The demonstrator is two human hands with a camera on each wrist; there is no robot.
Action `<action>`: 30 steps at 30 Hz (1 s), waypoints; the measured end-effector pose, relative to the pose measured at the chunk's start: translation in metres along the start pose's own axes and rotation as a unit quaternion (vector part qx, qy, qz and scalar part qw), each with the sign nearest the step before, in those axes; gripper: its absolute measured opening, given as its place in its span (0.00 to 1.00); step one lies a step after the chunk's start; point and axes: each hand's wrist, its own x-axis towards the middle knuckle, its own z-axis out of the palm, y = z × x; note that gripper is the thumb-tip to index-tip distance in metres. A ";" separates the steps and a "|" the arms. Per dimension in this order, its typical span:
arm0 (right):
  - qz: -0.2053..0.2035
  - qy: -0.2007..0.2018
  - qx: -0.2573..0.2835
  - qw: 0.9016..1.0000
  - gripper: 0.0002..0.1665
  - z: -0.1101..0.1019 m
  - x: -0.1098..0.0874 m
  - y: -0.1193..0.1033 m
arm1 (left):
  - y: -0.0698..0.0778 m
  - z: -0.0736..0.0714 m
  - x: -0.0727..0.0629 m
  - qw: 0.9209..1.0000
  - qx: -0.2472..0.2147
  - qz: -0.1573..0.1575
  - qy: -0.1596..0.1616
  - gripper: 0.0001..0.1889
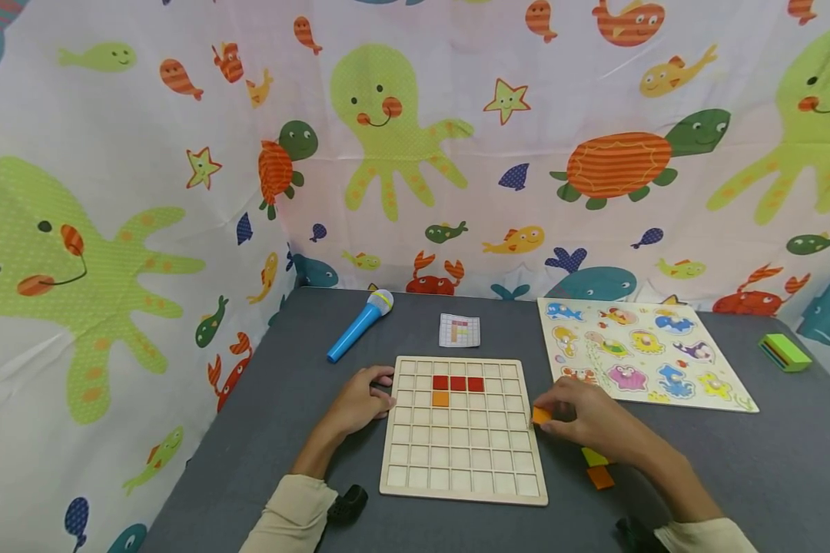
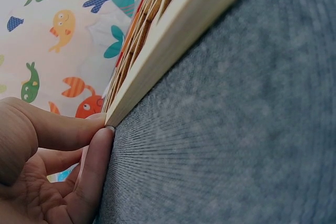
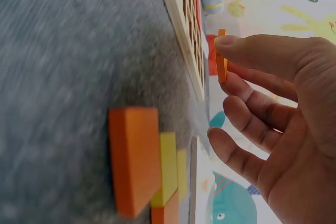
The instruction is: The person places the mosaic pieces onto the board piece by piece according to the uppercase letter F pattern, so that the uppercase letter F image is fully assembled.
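Observation:
A square wooden grid board (image 1: 463,430) lies on the table, with three red tiles (image 1: 458,383) in a row and an orange tile (image 1: 440,399) under the leftmost one. At the board's left edge, my left hand (image 1: 360,399) holds the rim between thumb and fingers; the left wrist view shows the fingertips on the board's edge (image 2: 157,51). My right hand (image 1: 588,415) pinches another orange tile (image 3: 221,59) between thumb and fingertips, just off the board's right edge. Below that hand lie loose yellow (image 1: 594,457) and orange tiles (image 1: 600,478), partly hidden by the arm.
A small pattern card (image 1: 459,331) lies behind the board, and a blue toy microphone (image 1: 360,326) lies to its left. Back right is a sea-animal puzzle board (image 1: 646,353). Farther right sits a stack of coloured pieces (image 1: 785,352). A printed curtain (image 1: 415,153) stands behind the table.

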 end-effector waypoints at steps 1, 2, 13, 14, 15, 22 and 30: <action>-0.003 -0.002 0.001 1.000 0.17 0.000 0.002 -0.001 | 0.000 0.000 0.000 1.000 0.000 0.000 0.001 0.29; -0.006 -0.003 0.003 1.000 0.17 0.001 0.003 -0.003 | 0.000 0.000 0.000 1.000 -0.001 -0.002 0.001 0.29; -0.034 -0.006 0.012 0.999 0.20 0.008 0.017 -0.019 | 0.001 -0.001 -0.001 1.000 -0.006 0.000 0.001 0.29; -0.034 -0.006 0.015 0.999 0.20 0.009 0.018 -0.020 | 0.001 -0.001 -0.001 1.000 -0.006 -0.001 0.001 0.29; -0.035 -0.006 0.017 0.999 0.20 0.010 0.019 -0.022 | 0.001 -0.001 -0.001 1.000 -0.007 -0.002 0.001 0.29; -0.059 -0.005 0.019 0.998 0.18 0.017 0.029 -0.033 | 0.001 0.000 -0.002 1.000 -0.007 0.001 0.001 0.29; -0.077 -0.018 0.026 0.997 0.17 0.028 0.040 -0.041 | 0.003 -0.001 -0.003 1.000 -0.006 0.004 0.001 0.29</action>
